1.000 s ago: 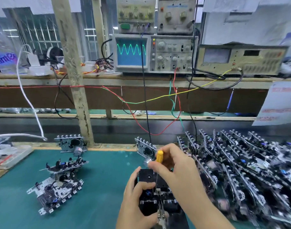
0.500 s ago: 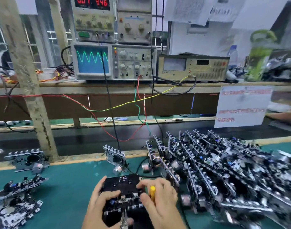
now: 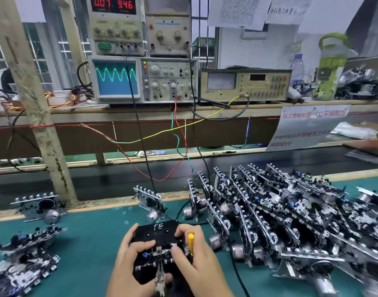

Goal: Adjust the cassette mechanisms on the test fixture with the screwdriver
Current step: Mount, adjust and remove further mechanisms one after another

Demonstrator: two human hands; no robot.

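Cassette mechanism, a black plastic-and-metal unit topped by a black cassette marked "FE", sits on the green worktop near its front edge. The left hand curls round the unit's left side, steadying it. The right hand grips a yellow-handled screwdriver at the unit's right side, its tip hidden. Judging by the oscilloscope's green sine trace, small turns with the unit held still should serve best. Open mat lies leftward; a dense pile of silver mechanisms crowds the right, with black leads trailing close by.
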